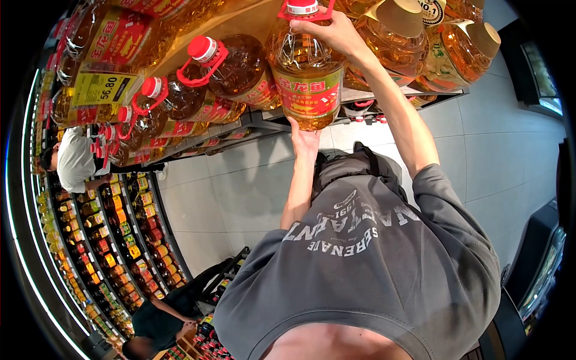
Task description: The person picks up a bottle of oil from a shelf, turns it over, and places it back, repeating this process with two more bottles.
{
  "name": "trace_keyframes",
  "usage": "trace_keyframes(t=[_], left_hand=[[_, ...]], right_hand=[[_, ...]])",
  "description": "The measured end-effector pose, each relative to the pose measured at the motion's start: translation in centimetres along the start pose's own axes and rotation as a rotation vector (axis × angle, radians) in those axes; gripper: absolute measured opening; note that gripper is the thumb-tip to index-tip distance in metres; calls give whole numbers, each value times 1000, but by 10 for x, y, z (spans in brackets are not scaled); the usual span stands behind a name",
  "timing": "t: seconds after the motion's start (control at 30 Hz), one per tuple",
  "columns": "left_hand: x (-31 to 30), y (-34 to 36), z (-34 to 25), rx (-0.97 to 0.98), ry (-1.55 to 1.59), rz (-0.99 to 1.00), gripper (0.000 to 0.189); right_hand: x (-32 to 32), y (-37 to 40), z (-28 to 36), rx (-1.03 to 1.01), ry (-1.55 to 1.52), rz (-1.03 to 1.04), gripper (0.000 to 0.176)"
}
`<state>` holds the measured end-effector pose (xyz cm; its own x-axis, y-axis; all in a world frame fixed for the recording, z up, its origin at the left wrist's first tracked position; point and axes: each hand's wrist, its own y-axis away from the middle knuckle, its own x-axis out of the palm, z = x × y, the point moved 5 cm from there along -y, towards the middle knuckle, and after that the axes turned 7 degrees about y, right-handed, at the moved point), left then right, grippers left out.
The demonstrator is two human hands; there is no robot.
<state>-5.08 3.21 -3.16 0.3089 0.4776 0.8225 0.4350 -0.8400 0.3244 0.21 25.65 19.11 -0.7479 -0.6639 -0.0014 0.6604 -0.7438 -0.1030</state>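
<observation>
I hold a large bottle of golden cooking oil with a red cap and a red and green label, raised against a shelf of similar bottles. My right hand grips its neck by the red carry handle. My left hand presses flat under its base. Both of my arms reach out from my grey printed T-shirt.
More red-capped oil bottles lie along the shelf to the left, beside a yellow price tag reading 56.80. Gold-capped bottles stand to the right. A person in white and a crouching person in dark clothes work along the aisle's shelves.
</observation>
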Motion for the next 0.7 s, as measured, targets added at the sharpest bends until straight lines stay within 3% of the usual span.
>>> trace_keyframes(t=[0.07, 0.43, 0.63, 0.7], left_hand=[[0, 1, 0, -3, 30, -25, 87], [3, 1, -2, 17, 39, -36, 75], [2, 0, -2, 23, 39, -29, 74], [2, 1, -1, 25, 35, -25, 74]], right_hand=[[-6, 3, -3, -87, 377, -114, 57], [-3, 9, 8, -40, 294, -113, 53], [-5, 0, -4, -114, 326, -102, 51], [-6, 1, -2, -141, 303, -127, 61]])
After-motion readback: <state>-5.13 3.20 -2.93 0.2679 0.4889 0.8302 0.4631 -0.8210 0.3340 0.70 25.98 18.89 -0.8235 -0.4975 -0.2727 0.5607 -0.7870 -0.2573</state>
